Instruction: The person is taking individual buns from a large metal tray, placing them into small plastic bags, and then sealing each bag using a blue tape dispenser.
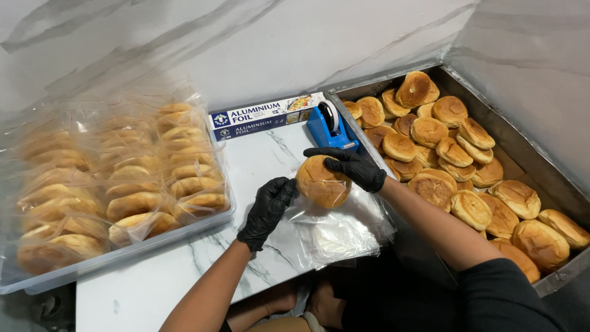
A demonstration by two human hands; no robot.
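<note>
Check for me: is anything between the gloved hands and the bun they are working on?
Nothing visible. The right hand grips the bun from above, and the left hand touches its lower left edge. The bun is held above the stack of clear bags on the marble table.

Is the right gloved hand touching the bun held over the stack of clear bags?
Touching. The head view shows the right hand with its fingers draped over the top edge of the bun.

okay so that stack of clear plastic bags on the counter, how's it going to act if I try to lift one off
The clear bags look thin and floppy, so one would probably sag and crumple. Their glossy surfaces suggest that they slide or cling together. Likely very light.
</note>
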